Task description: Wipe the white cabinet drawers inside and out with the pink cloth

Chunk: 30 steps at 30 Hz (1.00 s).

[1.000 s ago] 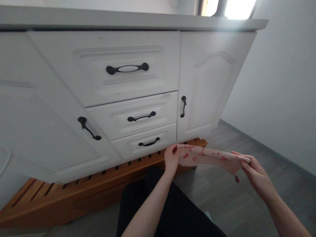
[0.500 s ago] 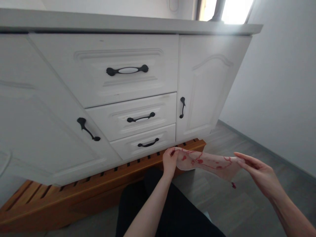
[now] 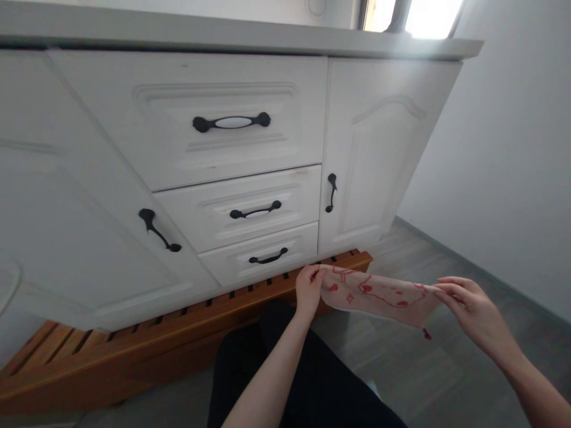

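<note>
A thin pinkish-white cloth (image 3: 379, 297) with red markings is stretched between my two hands, above the floor at the lower right. My left hand (image 3: 308, 292) pinches its left upper corner between thumb and fingers, near the edge of the wooden slatted bench. At the cloth's right end, my right hand (image 3: 468, 302) is closed on the other upper corner. A small dark red tassel (image 3: 427, 334) hangs at the lower right corner of the cloth.
White cabinets with drawers (image 3: 254, 148) and dark handles stand ahead under a pale countertop (image 3: 178, 35). The brown slatted bench (image 3: 178, 333) runs along their base. My dark-clothed legs (image 3: 330, 380) are below. A white wall (image 3: 504, 166) rises at the right.
My right hand has moved slightly to the right, and the cloth is pulled flatter, showing more of its red markings. My left hand has barely moved.
</note>
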Each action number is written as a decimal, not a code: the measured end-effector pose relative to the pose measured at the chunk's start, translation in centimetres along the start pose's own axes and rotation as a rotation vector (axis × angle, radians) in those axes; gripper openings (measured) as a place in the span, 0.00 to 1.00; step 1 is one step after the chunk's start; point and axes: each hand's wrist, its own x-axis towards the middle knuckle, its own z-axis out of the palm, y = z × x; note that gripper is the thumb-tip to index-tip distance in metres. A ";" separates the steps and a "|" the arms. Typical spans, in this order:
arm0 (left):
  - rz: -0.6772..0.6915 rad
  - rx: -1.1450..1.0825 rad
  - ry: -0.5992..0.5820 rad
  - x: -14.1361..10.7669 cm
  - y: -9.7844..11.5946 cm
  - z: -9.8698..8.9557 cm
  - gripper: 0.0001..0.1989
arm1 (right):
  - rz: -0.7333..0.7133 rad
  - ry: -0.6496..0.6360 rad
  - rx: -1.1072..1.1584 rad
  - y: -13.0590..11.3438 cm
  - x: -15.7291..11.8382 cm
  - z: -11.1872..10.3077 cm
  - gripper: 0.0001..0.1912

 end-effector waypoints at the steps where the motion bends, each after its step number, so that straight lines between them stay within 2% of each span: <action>1: 0.002 -0.005 -0.007 -0.1 0.0 0.0 0.08 | -0.016 0.004 0.010 0.2 -0.1 0.0 0.34; 3: 0.005 -0.022 -0.038 -0.2 0.1 0.1 0.08 | 0.015 -0.049 0.079 0.3 -0.3 0.1 0.31; 6: 0.010 -0.057 -0.102 -0.6 0.3 0.4 0.09 | 0.160 -0.094 0.145 0.0 -1.0 0.2 0.25; 12: -0.039 -0.130 -0.109 -1.3 0.8 1.0 0.09 | 0.273 0.066 0.031 -1.8 -1.5 0.4 0.23; 17: -0.155 -0.268 -0.079 -1.9 0.5 1.5 0.12 | 0.319 0.040 0.121 -2.4 -1.3 0.8 0.23; 22: -0.363 -0.497 -0.118 -3.1 0.8 2.1 0.22 | 0.318 0.012 0.178 -1.7 -1.2 1.6 0.23; 24: -0.452 -0.576 -0.202 -3.7 1.5 2.3 0.27 | 0.315 0.004 0.193 -1.4 -1.2 2.1 0.22; 27: -0.647 -0.840 -0.474 -4.7 2.8 2.7 0.34 | 0.291 -0.007 0.208 -1.1 -1.3 3.3 0.22; 29: -0.783 -1.041 -0.622 -5.6 3.2 3.0 0.35 | 0.283 -0.013 0.217 -1.1 -1.5 4.1 0.21; 30: -0.828 -1.101 -0.641 -6.0 3.1 3.1 0.32 | 0.283 -0.013 0.222 -1.1 -1.6 4.4 0.21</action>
